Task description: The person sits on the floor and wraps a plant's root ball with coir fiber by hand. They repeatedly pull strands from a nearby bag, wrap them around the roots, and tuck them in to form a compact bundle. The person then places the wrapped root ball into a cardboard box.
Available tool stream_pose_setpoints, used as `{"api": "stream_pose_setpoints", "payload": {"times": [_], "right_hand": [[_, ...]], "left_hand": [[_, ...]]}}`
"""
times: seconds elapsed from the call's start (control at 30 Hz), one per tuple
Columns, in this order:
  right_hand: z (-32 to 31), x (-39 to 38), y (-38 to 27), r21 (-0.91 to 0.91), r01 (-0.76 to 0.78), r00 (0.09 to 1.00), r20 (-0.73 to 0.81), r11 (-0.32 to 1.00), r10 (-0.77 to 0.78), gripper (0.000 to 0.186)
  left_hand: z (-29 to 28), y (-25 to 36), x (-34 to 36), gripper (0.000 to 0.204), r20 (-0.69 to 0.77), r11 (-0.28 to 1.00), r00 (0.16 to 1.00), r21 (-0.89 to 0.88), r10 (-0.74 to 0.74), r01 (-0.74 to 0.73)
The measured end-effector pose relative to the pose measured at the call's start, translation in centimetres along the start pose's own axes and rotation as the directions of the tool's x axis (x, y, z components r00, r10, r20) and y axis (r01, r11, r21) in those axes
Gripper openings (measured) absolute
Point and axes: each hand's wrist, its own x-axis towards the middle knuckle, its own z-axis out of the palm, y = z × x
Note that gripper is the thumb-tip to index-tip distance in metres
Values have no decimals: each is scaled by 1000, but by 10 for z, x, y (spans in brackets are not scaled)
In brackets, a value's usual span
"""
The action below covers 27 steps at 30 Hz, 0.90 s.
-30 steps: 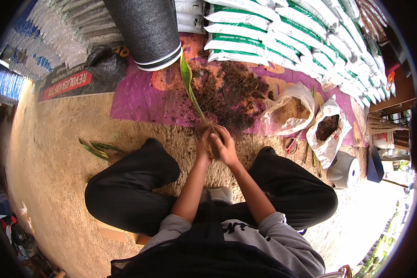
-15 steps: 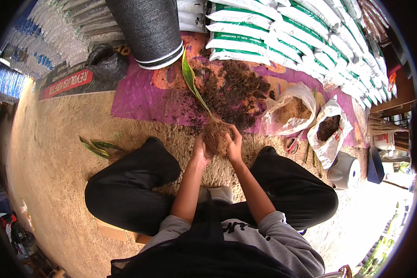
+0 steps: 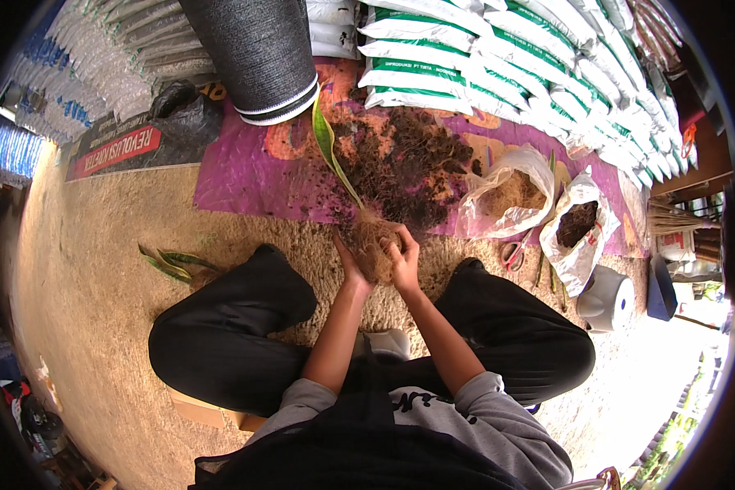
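Between my two hands is the brown, fibrous root ball of a snake plant (image 3: 373,251). Its long green leaf (image 3: 327,143) with yellow edges points away from me, over the purple sheet. My left hand (image 3: 352,263) cups the root ball from the left, palm against it. On the other side my right hand (image 3: 403,260) grips it, with bent fingers pressed into the roots. Some fingertips are hidden in the fibres. Dark loose soil and root bits (image 3: 416,155) lie spread on the sheet just beyond.
A purple sheet (image 3: 237,180) covers the ground ahead. To the right are an open bag of brown fibre (image 3: 514,196), a bag of dark soil (image 3: 578,224), red-handled scissors (image 3: 513,257) and a pale pot (image 3: 608,298). Cut leaves (image 3: 171,263) lie left. Stacked white-green sacks (image 3: 420,53) and a black net roll (image 3: 257,57) stand behind.
The root ball and both hands have shifted slightly toward me, and the leaf has moved a little left with them. My hold on the roots continues.
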Motion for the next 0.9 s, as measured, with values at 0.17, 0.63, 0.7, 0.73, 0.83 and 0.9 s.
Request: {"api": "stream_pose_setpoints", "payload": {"times": [0.17, 0.63, 0.7, 0.73, 0.83, 0.9], "right_hand": [[4, -1, -3, -231, 120, 993, 32, 965, -116, 31], [0, 11, -13, -348, 239, 960, 223, 906, -168, 44], [-1, 12, -13, -353, 203, 960, 256, 913, -115, 44], [-3, 13, -14, -356, 185, 959, 270, 916, -88, 45], [-9, 22, -32, -196, 78, 979, 200, 977, -38, 48], [-26, 27, -48, -54, 72, 987, 150, 996, -63, 53]], "left_hand": [[-30, 1, 23, 46, 177, 998, 984, 62, -21, 10], [-18, 3, 19, 33, 231, 999, 972, -15, -40, 44], [-19, 4, 21, 33, 212, 997, 975, -18, -68, 73], [-20, 4, 21, 33, 203, 996, 976, -19, -82, 88], [-16, 7, 22, 34, 229, 998, 971, 31, -68, 63], [-8, 7, 22, 34, 226, 996, 971, -32, -78, 87]]}}
